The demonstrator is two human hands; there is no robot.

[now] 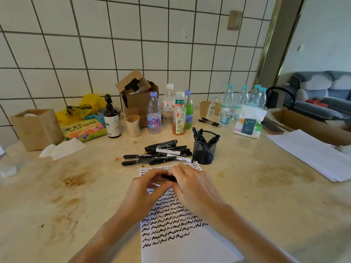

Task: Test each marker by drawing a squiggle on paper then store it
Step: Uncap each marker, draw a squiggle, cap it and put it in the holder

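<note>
Both hands (pixel 171 184) pinch marker (pixel 169 178) above paper (pixel 171 234).

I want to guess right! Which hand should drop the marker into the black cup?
Probably the right hand. The mesh cup stands on its side of the paper, just beyond it. Both hands grip the marker, so the left hand would have to cross over.

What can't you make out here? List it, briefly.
- Head view: the black marker is mostly covered by the left hand and right hand; whether it is capped cannot be told.
- The top rows on the white squiggle-covered paper sheet lie under both hands.
- The sheet's near end is cut by the bottom edge.
- The markers inside the black mesh pen cup cannot be counted.
</note>
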